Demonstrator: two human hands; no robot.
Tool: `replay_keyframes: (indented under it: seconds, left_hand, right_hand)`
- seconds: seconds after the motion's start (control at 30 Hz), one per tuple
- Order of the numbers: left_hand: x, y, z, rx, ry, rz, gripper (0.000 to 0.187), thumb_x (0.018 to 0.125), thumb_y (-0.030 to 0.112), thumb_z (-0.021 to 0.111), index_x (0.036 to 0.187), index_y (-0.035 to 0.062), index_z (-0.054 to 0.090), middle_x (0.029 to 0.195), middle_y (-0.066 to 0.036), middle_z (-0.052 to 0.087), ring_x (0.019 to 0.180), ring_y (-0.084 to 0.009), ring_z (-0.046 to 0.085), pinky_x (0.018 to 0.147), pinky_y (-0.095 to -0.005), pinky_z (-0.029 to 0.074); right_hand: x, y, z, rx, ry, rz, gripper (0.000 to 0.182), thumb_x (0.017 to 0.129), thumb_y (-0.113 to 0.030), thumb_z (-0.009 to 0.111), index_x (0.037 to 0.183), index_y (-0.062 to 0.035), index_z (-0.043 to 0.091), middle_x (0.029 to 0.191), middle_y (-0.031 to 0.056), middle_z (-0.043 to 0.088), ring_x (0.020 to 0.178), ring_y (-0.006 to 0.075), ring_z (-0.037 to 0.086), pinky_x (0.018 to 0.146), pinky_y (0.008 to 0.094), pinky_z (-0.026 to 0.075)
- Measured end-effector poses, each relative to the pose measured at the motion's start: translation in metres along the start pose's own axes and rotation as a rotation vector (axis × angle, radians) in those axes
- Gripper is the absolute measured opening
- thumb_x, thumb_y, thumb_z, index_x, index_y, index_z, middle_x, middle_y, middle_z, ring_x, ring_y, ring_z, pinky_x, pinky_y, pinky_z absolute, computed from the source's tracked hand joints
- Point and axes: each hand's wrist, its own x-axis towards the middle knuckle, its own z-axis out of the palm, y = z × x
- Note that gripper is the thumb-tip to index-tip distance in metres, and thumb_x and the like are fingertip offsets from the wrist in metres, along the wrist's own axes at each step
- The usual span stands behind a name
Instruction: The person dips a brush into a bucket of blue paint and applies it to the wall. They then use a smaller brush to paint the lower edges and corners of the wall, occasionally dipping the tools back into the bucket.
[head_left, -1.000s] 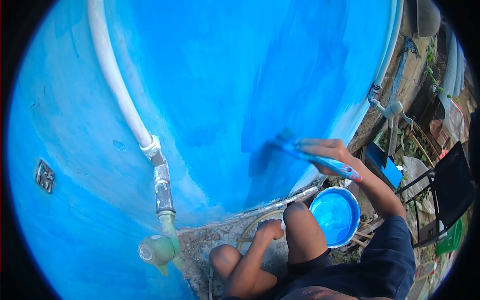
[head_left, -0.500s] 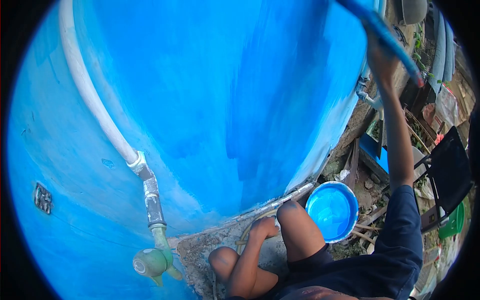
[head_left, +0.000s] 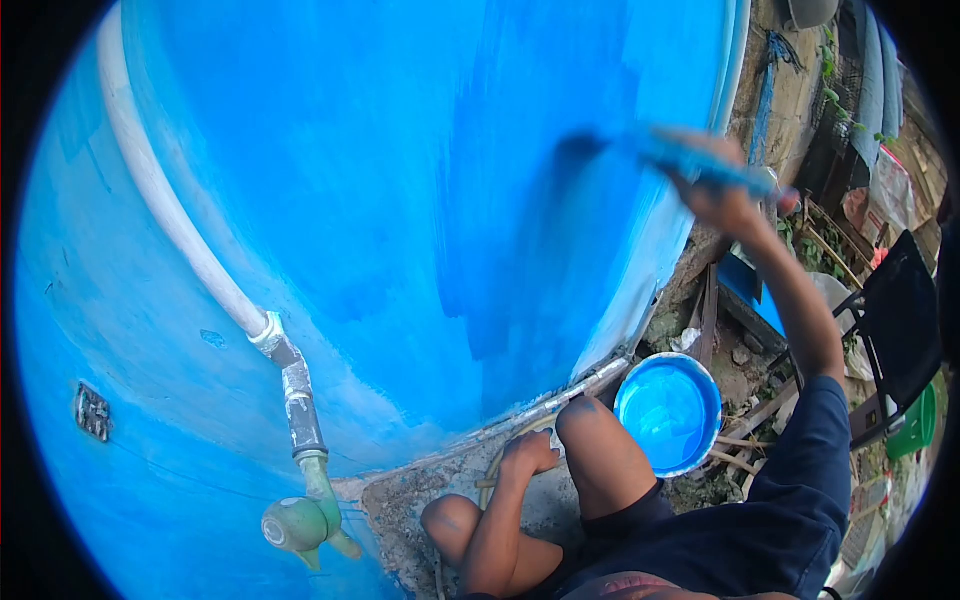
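My right hand [head_left: 722, 208] is closed around the handle of a paintbrush [head_left: 660, 152], blurred by motion. The brush's dark bristle end is at the blue-painted wall [head_left: 350, 200], over a darker, wet-looking blue patch. Down between my knees, my left hand [head_left: 531, 454] has its fingers curled; whatever it may hold is hidden. Beside my knee stands a round bucket [head_left: 716, 425] with blue paint [head_left: 660, 410] inside and paint smeared on its rim.
A white pipe [head_left: 165, 190] runs down the wall to a grey joint and a green fitting [head_left: 300, 522]. On the right are a black chair [head_left: 895, 325], a green bucket [head_left: 912, 425], wood scraps and rubble. A rough concrete ledge [head_left: 400, 500] lies along the wall base.
My right hand has come down and left with the paintbrush, and its bristle end now shows at the wall. The left hand stays by the knee. The view has shifted slightly.
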Motion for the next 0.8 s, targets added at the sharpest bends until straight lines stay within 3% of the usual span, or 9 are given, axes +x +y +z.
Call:
replay_keyframes:
  seconds: [0.13, 0.2, 0.33, 0.4, 0.47, 0.53, 0.67, 0.77, 0.8]
  left_hand:
    - [0.004, -0.001, 0.006, 0.015, 0.034, 0.005, 0.050, 0.086, 0.037, 0.058, 0.122, 0.0025, 0.059, 0.127, -0.020, 0.058, 0.116, -0.0361, 0.057, 0.098, -0.0459, 0.046]
    - [0.004, 0.000, 0.008, 0.008, 0.017, 0.008, 0.050, 0.086, 0.036, 0.058, 0.122, 0.0022, 0.059, 0.127, -0.020, 0.058, 0.117, -0.0361, 0.056, 0.098, -0.0459, 0.046]
    - [0.005, 0.006, 0.006, 0.030, -0.008, 0.011, 0.049, 0.086, 0.036, 0.058, 0.123, 0.0026, 0.058, 0.128, -0.021, 0.058, 0.118, -0.0362, 0.056, 0.098, -0.0458, 0.046]
    - [0.004, 0.007, 0.005, 0.029, -0.002, 0.018, 0.050, 0.086, 0.036, 0.058, 0.123, 0.0028, 0.058, 0.128, -0.020, 0.058, 0.118, -0.0363, 0.056, 0.098, -0.0457, 0.046]
    - [0.006, 0.008, 0.006, 0.026, 0.007, 0.022, 0.050, 0.086, 0.036, 0.058, 0.124, 0.0030, 0.057, 0.128, -0.020, 0.058, 0.117, -0.0364, 0.056, 0.098, -0.0457, 0.046]
    - [0.009, 0.004, 0.010, 0.021, 0.017, 0.028, 0.052, 0.087, 0.037, 0.058, 0.126, 0.0031, 0.055, 0.129, -0.019, 0.057, 0.118, -0.0360, 0.056, 0.098, -0.0463, 0.046]
    - [0.004, 0.006, 0.009, 0.033, 0.007, -0.010, 0.053, 0.087, 0.037, 0.058, 0.127, 0.0027, 0.054, 0.130, -0.019, 0.056, 0.118, -0.0354, 0.056, 0.097, -0.0472, 0.046]
    - [-0.001, 0.009, 0.005, 0.068, -0.002, -0.005, 0.055, 0.088, 0.037, 0.058, 0.130, 0.0031, 0.051, 0.124, -0.021, 0.060, 0.115, -0.0353, 0.057, 0.095, -0.0462, 0.047]
    - [0.000, 0.008, 0.006, 0.064, 0.021, 0.004, 0.054, 0.088, 0.037, 0.058, 0.129, 0.0029, 0.052, 0.123, -0.020, 0.060, 0.115, -0.0353, 0.057, 0.095, -0.0461, 0.047]
  right_hand:
    - [0.034, 0.061, -0.019, 0.066, 0.616, 0.106, 0.027, 0.087, -0.010, 0.070, 0.113, -0.0027, 0.068, 0.100, 0.0090, 0.072, 0.087, 0.0132, 0.068, 0.078, 0.0262, 0.054]
    - [0.039, 0.055, -0.025, 0.035, 0.640, 0.045, 0.027, 0.088, -0.010, 0.069, 0.113, -0.0043, 0.068, 0.100, 0.0085, 0.072, 0.087, 0.0126, 0.067, 0.077, 0.0255, 0.054]
    - [-0.009, 0.042, 0.022, -0.461, 0.374, -0.021, 0.023, 0.087, -0.013, 0.068, 0.110, -0.0118, 0.070, 0.099, 0.0108, 0.071, 0.084, 0.0243, 0.071, 0.069, 0.0320, 0.058]
    - [-0.067, 0.019, 0.064, -0.093, 0.178, -0.195, 0.031, 0.078, -0.007, 0.072, 0.108, -0.0053, 0.067, 0.106, 0.0131, 0.070, 0.094, 0.0287, 0.070, 0.080, 0.0375, 0.057]
    - [-0.100, -0.010, 0.080, 0.328, -0.262, -0.142, 0.044, 0.071, -0.003, 0.071, 0.114, -0.0058, 0.064, 0.115, 0.0122, 0.067, 0.102, 0.0287, 0.067, 0.085, 0.0388, 0.056]
    - [-0.087, -0.030, 0.074, 0.533, -0.331, -0.189, 0.047, 0.070, -0.002, 0.071, 0.116, -0.0068, 0.064, 0.118, 0.0117, 0.066, 0.104, 0.0286, 0.067, 0.086, 0.0385, 0.056]
    - [-0.028, -0.013, 0.048, 0.135, -0.128, -0.152, 0.034, 0.078, -0.009, 0.072, 0.111, -0.0073, 0.067, 0.108, 0.0115, 0.069, 0.096, 0.0297, 0.068, 0.081, 0.0388, 0.056]
    - [0.044, 0.011, 0.004, -0.250, 0.407, -0.247, 0.024, 0.084, -0.014, 0.072, 0.108, -0.0123, 0.071, 0.102, 0.0115, 0.071, 0.085, 0.0247, 0.071, 0.074, 0.0331, 0.057]
    - [0.062, 0.027, -0.011, -0.251, 0.460, -0.126, 0.025, 0.084, -0.014, 0.072, 0.109, -0.0117, 0.071, 0.101, 0.0111, 0.071, 0.083, 0.0239, 0.071, 0.074, 0.0323, 0.057]
